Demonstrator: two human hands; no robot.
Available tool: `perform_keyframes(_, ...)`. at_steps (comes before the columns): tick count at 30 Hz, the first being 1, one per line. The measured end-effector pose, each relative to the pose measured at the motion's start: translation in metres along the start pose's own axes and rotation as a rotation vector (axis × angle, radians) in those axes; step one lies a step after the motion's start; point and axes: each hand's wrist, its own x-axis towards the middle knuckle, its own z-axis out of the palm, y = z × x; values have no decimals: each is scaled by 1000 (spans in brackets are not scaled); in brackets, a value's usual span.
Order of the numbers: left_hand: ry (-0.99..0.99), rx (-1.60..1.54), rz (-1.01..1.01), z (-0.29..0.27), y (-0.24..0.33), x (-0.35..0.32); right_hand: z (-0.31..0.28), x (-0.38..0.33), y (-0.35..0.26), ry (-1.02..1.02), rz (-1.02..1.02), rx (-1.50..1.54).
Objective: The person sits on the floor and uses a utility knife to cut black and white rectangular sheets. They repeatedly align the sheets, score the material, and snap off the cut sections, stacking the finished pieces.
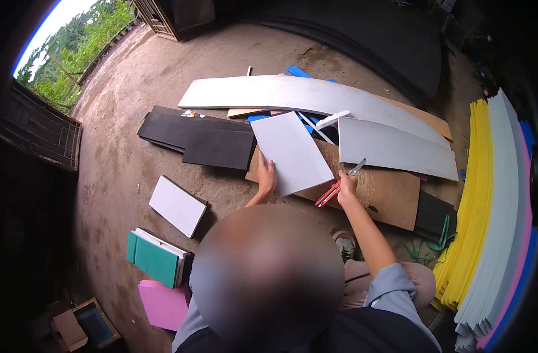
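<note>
My left hand grips the left edge of a white rectangular foam sheet, which lies tilted over a brown wooden board. In my right hand is a red utility knife with its blade out, pointing away from me. The knife is just beyond the right corner of the sheet. Behind the sheet, a long white strip stretches across, and a second large white piece rests on the board's right part. A small white offcut sits between them.
Black sheets lie to the left of the board. Nearer me on the left are a white block, a green stack and pink sheets. Tall yellow sheets and pale grey sheets stand at right. Green string lies near them.
</note>
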Motion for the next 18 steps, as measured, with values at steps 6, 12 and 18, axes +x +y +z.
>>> perform_keyframes(6, -59, -64, -1, -13, -71, 23, 14, 49, 9, -155, -94, -313)
perform_keyframes(12, 572, 370, -109, -18, -80, 25, 62, 74, 48, -142, -318, -706)
perform_keyframes(18, 716, -106, -471, -97, -120, 65, 100, 62, 63, -269, -392, -1047)
